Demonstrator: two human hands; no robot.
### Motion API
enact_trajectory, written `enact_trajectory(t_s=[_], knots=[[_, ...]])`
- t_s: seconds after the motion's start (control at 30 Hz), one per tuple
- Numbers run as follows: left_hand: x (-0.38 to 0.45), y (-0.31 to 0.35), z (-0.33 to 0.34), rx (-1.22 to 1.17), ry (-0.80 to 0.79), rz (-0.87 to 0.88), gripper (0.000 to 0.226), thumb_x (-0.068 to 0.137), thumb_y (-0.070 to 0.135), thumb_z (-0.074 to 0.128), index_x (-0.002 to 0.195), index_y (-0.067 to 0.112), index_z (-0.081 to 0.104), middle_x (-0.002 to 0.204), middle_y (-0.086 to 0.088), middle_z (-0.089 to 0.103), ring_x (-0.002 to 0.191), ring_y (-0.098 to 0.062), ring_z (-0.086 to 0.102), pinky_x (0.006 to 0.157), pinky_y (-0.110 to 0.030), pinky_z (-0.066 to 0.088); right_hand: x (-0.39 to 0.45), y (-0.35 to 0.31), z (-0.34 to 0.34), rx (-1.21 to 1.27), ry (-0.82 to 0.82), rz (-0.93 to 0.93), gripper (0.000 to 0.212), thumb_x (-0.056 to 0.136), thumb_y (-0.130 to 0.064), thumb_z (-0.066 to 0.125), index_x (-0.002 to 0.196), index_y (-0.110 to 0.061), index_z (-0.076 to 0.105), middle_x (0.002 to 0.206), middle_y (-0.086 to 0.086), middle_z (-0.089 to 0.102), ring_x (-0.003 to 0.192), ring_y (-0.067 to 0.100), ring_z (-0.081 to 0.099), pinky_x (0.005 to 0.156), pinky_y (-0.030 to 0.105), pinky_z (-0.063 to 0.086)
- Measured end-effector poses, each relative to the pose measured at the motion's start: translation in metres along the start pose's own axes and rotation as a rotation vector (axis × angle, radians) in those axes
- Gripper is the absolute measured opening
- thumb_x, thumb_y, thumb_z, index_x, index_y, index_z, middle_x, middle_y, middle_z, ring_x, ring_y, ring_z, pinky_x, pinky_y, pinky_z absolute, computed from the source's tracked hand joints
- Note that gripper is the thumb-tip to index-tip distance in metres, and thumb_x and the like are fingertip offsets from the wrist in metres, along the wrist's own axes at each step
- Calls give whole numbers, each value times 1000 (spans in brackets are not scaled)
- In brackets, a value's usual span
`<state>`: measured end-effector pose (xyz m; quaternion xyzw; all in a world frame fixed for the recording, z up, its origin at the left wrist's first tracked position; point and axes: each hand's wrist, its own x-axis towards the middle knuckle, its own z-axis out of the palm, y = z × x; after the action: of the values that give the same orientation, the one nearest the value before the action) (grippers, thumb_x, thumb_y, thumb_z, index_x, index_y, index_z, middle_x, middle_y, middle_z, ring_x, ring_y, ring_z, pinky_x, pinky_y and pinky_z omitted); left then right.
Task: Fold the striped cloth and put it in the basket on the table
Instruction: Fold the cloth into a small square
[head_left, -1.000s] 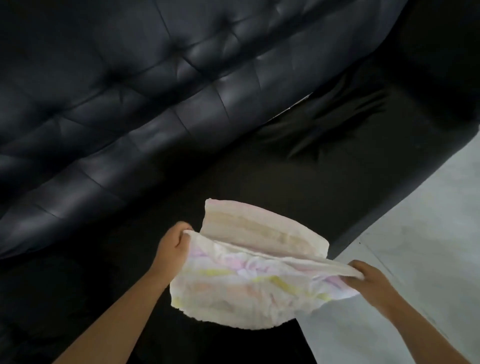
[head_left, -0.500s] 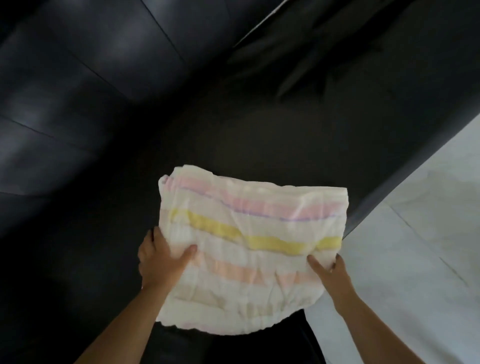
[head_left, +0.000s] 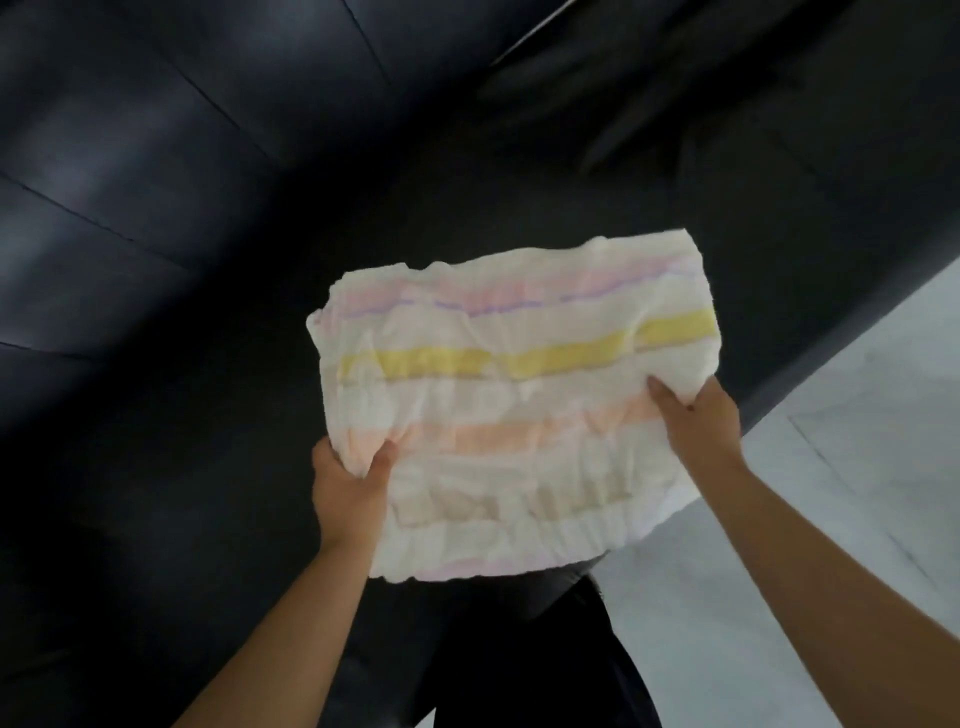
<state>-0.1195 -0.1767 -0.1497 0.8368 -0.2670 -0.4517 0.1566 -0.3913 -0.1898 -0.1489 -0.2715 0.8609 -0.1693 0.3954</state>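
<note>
The striped cloth is white with pink, yellow and orange bands. It lies as a doubled rectangle, spread over the black sofa seat. My left hand pinches its left edge near the orange band, thumb on top. My right hand grips its right edge below the yellow band. The near edge of the cloth hangs past the front of the seat. No basket or table is in view.
The black leather sofa fills the left and upper part of the view, its backrest at the upper left. Pale tiled floor lies at the right. My dark trouser leg shows below the cloth.
A second ago the cloth was held open mid-fold; it has since come down flat and doubled. Both hands shifted up and right along its side edges, and the view tilted.
</note>
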Motion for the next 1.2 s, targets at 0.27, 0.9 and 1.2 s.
enact_trajectory(t_s=[0.27, 0.9, 1.2], knots=[[-32, 32, 38, 456, 40, 282, 79, 80, 22, 65, 140, 4, 18, 147, -19, 20, 136, -33, 19, 110, -48, 27, 70, -25, -32, -375, 8, 62, 91, 75, -50, 66, 142, -12, 18, 145, 17, 33, 134, 37, 30, 110, 55, 28], [34, 232, 244, 1423, -348, 1284, 54, 81, 7, 48, 132, 13, 32, 132, -7, 44, 129, -24, 32, 114, -48, 11, 131, -7, -101, -767, 88, -330, 26, 90, -20, 49, 114, -9, 51, 112, 15, 59, 104, 35, 53, 83, 38, 45], [15, 199, 86, 820, -37, 1725, 14, 66, -1, 45, 71, 3, 58, 87, -15, 61, 82, -24, 41, 60, -32, 46, -9, -9, -77, -260, 279, -776, 35, 47, -1, 70, 83, -1, 69, 67, 17, 66, 56, 30, 62, 54, 30, 52]])
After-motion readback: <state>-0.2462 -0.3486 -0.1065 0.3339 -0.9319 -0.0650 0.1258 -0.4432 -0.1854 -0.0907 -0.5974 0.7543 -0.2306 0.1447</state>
